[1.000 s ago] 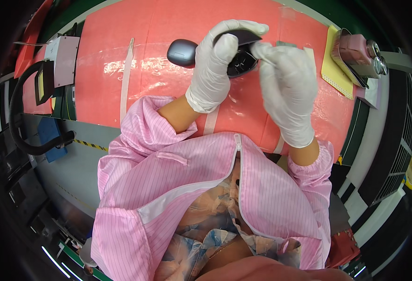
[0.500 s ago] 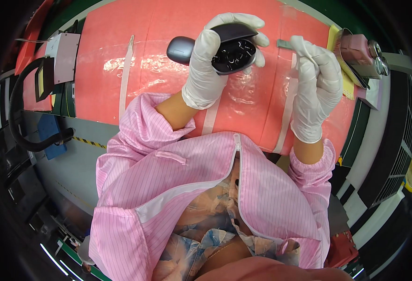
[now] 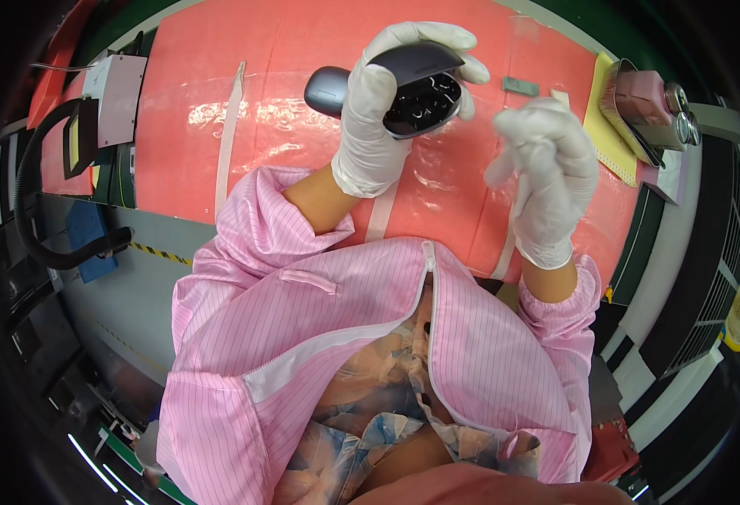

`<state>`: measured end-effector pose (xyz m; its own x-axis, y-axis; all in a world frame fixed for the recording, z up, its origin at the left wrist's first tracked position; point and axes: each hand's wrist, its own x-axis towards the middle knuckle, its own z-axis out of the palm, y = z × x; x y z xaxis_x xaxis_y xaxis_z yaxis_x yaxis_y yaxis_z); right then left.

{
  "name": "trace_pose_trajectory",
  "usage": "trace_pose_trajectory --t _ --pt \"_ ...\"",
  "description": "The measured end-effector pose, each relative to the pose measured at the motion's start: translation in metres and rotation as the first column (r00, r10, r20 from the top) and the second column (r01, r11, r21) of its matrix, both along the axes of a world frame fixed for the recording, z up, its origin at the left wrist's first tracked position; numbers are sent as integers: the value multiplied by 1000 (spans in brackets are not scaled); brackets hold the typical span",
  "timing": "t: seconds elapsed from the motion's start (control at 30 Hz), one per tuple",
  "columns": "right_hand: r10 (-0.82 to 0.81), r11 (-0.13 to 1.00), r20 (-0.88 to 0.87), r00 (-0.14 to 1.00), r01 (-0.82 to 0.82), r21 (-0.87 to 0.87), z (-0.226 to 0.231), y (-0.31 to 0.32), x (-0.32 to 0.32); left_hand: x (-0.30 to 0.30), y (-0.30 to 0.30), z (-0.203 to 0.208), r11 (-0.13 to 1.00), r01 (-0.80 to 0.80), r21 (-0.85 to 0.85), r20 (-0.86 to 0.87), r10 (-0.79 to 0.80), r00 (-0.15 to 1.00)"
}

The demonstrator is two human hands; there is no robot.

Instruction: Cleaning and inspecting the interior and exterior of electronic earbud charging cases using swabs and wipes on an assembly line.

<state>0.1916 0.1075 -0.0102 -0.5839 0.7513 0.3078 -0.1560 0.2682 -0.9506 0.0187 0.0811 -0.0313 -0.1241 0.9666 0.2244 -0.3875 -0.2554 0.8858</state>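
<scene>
The left hand grips an open case. The right hand hangs near, curled and blurred; I can't tell if it's gripping anything.

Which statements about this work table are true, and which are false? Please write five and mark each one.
1. The left gloved hand holds an open dark clamshell case. True.
2. Both gloved hands touch this case. False: the right gloved hand is apart from it.
3. A rounded grey-blue case shows to the left of the left hand. True.
4. The yellow notepad is at the left end. False: the yellow notepad is at the right.
5. A small grey-green strip lies on the pink table cover. True.
</scene>
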Motion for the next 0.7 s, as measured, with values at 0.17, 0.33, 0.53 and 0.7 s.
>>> trace_pose_trajectory --t 0.17,0.33,0.53,0.7 --pt "-310 951 -107 945 307 -45 -10 9 2 0 0 3 999 46 19 -53 -45 998" --pt "-388 863 -16 922 369 346 -12 11 1 2 1 -1 997 67 32 17 -67 998" --pt "-425 816 40 904 364 448 -9 7 -16 6 -2 -1 996 8 -84 -17 -9 1000" --pt "-323 794 173 930 167 584 11 -14 -32 11 -3 -5 996 6 -86 -56 -11 998"
